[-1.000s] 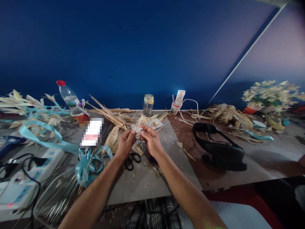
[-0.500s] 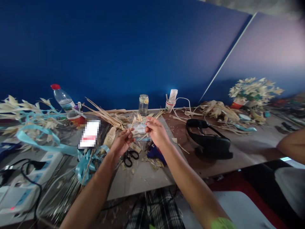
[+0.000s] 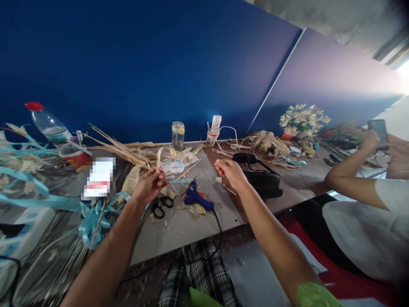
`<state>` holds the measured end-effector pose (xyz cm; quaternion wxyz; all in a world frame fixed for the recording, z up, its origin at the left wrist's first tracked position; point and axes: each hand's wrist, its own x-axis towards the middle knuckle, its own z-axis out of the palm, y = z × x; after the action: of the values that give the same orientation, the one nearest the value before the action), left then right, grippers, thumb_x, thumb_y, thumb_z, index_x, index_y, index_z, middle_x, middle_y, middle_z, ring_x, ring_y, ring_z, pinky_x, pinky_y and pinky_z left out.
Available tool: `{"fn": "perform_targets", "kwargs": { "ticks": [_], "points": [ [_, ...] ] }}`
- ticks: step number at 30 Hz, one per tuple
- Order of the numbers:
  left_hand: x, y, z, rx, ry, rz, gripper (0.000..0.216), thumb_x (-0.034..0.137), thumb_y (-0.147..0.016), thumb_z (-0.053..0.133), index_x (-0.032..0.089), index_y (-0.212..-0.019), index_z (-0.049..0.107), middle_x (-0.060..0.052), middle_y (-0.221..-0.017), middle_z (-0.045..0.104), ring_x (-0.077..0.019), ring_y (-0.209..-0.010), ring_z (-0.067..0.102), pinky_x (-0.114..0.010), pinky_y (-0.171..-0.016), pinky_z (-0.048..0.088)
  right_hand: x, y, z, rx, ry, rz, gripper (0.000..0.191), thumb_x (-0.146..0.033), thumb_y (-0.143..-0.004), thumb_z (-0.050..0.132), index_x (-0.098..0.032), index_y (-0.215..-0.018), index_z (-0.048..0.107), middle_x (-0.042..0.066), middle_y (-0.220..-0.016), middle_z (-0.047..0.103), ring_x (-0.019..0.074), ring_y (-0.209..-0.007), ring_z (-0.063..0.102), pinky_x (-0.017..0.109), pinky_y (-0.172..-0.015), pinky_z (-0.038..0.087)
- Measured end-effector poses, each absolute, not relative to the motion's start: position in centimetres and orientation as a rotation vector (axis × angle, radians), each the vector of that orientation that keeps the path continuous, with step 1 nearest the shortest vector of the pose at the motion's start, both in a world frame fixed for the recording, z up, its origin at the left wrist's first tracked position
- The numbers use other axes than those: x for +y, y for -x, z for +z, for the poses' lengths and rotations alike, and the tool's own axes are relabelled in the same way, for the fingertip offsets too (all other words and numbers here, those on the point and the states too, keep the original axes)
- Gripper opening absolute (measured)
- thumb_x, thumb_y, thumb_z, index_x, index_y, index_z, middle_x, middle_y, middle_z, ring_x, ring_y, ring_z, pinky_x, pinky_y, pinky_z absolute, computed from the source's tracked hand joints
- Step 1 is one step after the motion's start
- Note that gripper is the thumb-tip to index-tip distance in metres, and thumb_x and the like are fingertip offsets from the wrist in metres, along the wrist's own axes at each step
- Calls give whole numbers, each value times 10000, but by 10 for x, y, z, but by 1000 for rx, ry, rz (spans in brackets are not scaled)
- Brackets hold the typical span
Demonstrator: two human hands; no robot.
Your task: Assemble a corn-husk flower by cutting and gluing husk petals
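Observation:
My left hand [image 3: 149,186] is closed on a thin strip of dried corn husk [image 3: 158,156] that sticks up above the fingers. My right hand [image 3: 230,172] hovers over the grey table [image 3: 191,226] with its fingers curled in a loose pinch; what it holds, if anything, is too small to make out. Between the hands lie a blue glue gun [image 3: 195,198] and black scissors [image 3: 159,207]. A small husk flower on white paper [image 3: 177,164] lies just beyond.
Dried husks [image 3: 121,149], a glass jar [image 3: 177,135], a paper cup [image 3: 212,135], a plastic bottle [image 3: 47,123] and light-blue ribbon [image 3: 47,200] crowd the back and left. A black headset [image 3: 262,179] lies right. Another person [image 3: 367,187] sits at right holding a phone [image 3: 378,128].
My hands have come apart: the right moved right, away from the husk, the left stayed with the strip. The view swung right, showing the other person and uncovering the glue gun.

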<state>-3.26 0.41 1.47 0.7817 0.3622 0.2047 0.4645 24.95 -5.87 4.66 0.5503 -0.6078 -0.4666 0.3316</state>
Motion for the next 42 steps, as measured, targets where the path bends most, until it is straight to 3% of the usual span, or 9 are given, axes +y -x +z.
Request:
{"fn": "perform_targets", "kwargs": {
  "ticks": [7, 12, 18, 24, 30, 32, 34, 39, 42],
  "points": [
    [2, 34, 16, 478, -828, 960, 84, 174, -749, 619, 136, -780, 551, 53, -592, 481, -15, -406, 374, -266, -628, 498, -53, -239, 24, -1318, 1662, 666, 87, -240, -644, 559, -165, -631, 602, -45, -496, 498, 89, -473, 413, 227, -503, 313],
    [4, 37, 17, 481, -827, 966, 63, 173, -760, 605, 137, -786, 561, 62, -577, 469, -5, -390, 356, -253, -623, 496, -42, -220, 18, -1430, 1556, 692, 224, -113, -626, 455, -180, -720, 647, -18, -663, 605, 107, -582, 507, 247, -629, 392],
    [5, 43, 22, 500, -832, 989, 70, 188, -755, 606, 135, -775, 565, 73, -556, 456, 11, -350, 293, -229, -582, 483, -43, -187, 27, -1687, 1561, 710, 132, -232, -727, 556, -187, -792, 662, -13, -605, 605, 117, -554, 514, 242, -595, 385],
    [3, 44, 27, 517, -817, 990, 90, 190, -739, 620, 133, -790, 573, 70, -564, 452, 7, -368, 311, -227, -586, 483, -39, -129, 25, -2001, 1660, 592, 263, -451, -695, 646, -190, -664, 658, 66, -661, 652, 184, -638, 578, 263, -569, 379],
    [5, 46, 24, 512, -810, 1006, 93, 184, -736, 616, 137, -805, 574, 65, -566, 455, -5, -373, 311, -255, -593, 491, -23, -94, 8, -2108, 1773, 505, 148, -276, -659, 662, -194, -783, 659, 111, -870, 683, 248, -813, 615, 293, -626, 402],
    [6, 46, 24, 517, -816, 1018, 106, 197, -735, 620, 140, -809, 570, 65, -569, 456, -7, -377, 316, -261, -605, 493, -18, -100, 11, -1991, 1766, 596, 49, -210, -635, 660, -191, -670, 632, 75, -731, 671, 210, -744, 603, 270, -599, 383],
    [6, 46, 23, 515, -814, 1032, 117, 206, -732, 626, 140, -807, 563, 65, -571, 455, -5, -382, 319, -255, -605, 487, -15, -114, 16, -1802, 1712, 765, 112, -227, -630, 654, -186, -563, 575, 24, -580, 606, 162, -637, 559, 250, -560, 360],
    [5, 41, 19, 484, -786, 994, 130, 212, -735, 635, 139, -805, 553, 57, -597, 448, -9, -413, 330, -231, -571, 454, -18, -144, 27, -1158, 1190, 1434, 227, -338, -565, 694, -175, -631, 552, -59, -514, 510, 76, -473, 433, 214, -502, 347],
    [4, 36, 16, 461, -778, 951, 153, 240, -736, 642, 128, -795, 558, 60, -577, 396, -10, -415, 294, -186, -483, 382, -23, -141, 27, -966, 1027, 1531, 288, -316, -508, 741, -170, -662, 546, -64, -515, 517, 60, -451, 415, 198, -475, 320]
  ]
}}
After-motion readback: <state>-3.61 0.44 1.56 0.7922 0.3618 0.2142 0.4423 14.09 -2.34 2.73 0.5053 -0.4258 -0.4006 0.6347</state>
